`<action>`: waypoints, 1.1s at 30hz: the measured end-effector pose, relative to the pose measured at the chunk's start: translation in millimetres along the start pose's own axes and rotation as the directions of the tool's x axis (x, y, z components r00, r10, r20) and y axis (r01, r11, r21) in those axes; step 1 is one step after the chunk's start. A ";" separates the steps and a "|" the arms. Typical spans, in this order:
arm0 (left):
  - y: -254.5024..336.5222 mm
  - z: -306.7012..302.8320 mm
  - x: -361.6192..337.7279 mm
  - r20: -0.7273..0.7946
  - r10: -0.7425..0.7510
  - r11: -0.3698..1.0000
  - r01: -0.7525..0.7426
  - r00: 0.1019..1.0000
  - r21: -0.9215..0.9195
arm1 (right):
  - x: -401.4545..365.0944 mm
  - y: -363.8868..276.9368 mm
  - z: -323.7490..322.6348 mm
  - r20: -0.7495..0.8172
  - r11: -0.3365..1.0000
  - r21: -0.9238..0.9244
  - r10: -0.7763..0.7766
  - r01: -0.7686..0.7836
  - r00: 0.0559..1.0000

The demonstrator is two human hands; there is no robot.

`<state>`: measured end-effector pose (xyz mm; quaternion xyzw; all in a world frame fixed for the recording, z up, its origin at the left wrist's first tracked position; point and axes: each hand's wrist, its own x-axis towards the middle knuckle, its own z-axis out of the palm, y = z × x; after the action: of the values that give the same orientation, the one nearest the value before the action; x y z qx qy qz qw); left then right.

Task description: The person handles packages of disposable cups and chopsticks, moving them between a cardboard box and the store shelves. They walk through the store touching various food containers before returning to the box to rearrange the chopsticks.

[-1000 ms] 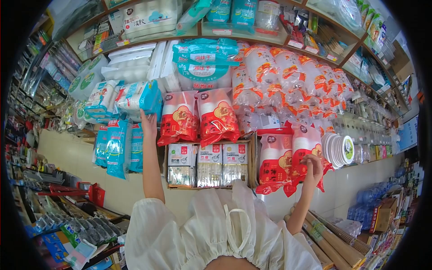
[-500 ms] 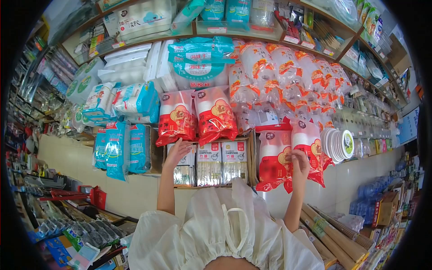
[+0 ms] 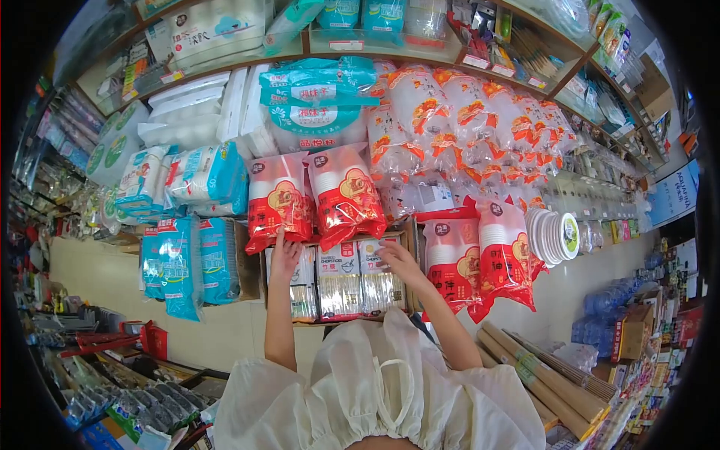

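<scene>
My left hand (image 3: pixel 286 256) is open, fingers stretched up to the lower edge of a red-and-clear bag of paper cups (image 3: pixel 279 201). Beside it leans a second, matching bag of paper cups (image 3: pixel 346 196). My right hand (image 3: pixel 399 262) hovers with fingers apart over the packs of bamboo chopsticks (image 3: pixel 340 289), just below and right of that second bag. These packs stand in an open cardboard box under both bags, partly covered by my hands. Right of my right hand are two more red bags, a cup bag on the left (image 3: pixel 452 259) and another cup bag (image 3: pixel 504 251).
Blue packs (image 3: pixel 182 262) stand at left. Clear bags with orange print (image 3: pixel 472 112) are piled behind, near large teal cup packs (image 3: pixel 319 105). White lidded bowls (image 3: pixel 553 237) lie stacked at right. Wooden shelves (image 3: pixel 382 46) run along the back. Rolled mats (image 3: pixel 544 382) lean at lower right.
My right hand has moved left from the right-hand red cup bags to above the chopstick packs. My left hand remains at the left cup bag's lower edge. The view has shifted slightly.
</scene>
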<state>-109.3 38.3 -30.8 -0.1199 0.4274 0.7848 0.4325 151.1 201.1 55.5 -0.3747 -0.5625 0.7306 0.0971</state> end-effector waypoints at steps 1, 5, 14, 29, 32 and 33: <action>-1.0 0.3 -1.0 0.008 -0.027 0.998 0.028 1.000 -0.051 | 16.0 6.1 4.2 -0.007 0.999 0.024 0.035 -0.035 0.999; -5.5 -4.9 0.4 0.011 -0.093 0.980 0.094 0.996 -0.174 | 61.9 7.8 12.4 0.026 0.970 0.097 0.221 -0.223 0.975; -9.6 -28.8 9.1 0.081 -0.108 0.978 0.121 0.991 -0.173 | 104.1 41.8 47.9 0.112 0.852 0.365 0.361 -0.376 0.926; 1.8 6.5 14.2 -0.003 -0.052 0.999 0.052 0.999 0.000 | 82.2 19.0 90.6 0.135 0.954 0.208 0.191 -0.216 0.972; 4.7 19.4 3.6 0.025 0.066 0.994 -0.068 0.998 0.083 | 57.1 -1.9 88.6 0.164 0.959 0.231 0.127 -0.163 0.978; 7.9 22.6 -0.7 0.032 0.068 0.992 -0.071 0.997 0.105 | 46.5 -11.9 86.2 0.158 0.964 0.229 0.102 -0.137 0.982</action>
<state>-110.9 53.3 -12.2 -0.0705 0.4662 0.7772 0.4166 58.6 166.8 53.3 -0.3395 -0.4524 0.8228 0.0558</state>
